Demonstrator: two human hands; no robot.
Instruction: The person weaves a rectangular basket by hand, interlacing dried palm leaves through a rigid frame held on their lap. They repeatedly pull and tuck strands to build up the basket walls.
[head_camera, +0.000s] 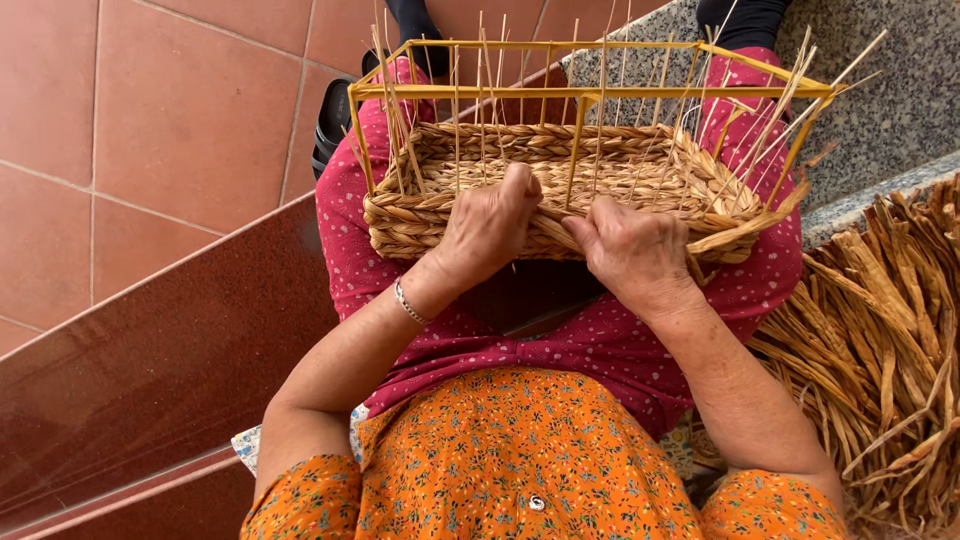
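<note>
A half-woven straw basket (640, 170) rests on my lap, built around a yellow metal frame (590, 92) with thin upright stakes. My left hand (490, 228) grips the near braided wall, fingers hooked over its top edge. Just to its right, my right hand (632, 250) pinches a flat braided strand (735, 232) against the same wall. The strand's loose end sticks out past the basket's right corner. Both hands lie close together on the near side.
A heap of dried straw strands (880, 340) lies at my right on a grey stone step (900, 90). Red floor tiles (170, 120) and a dark red polished step edge (150, 370) are to the left. A black sandal (332, 115) sits beyond my knee.
</note>
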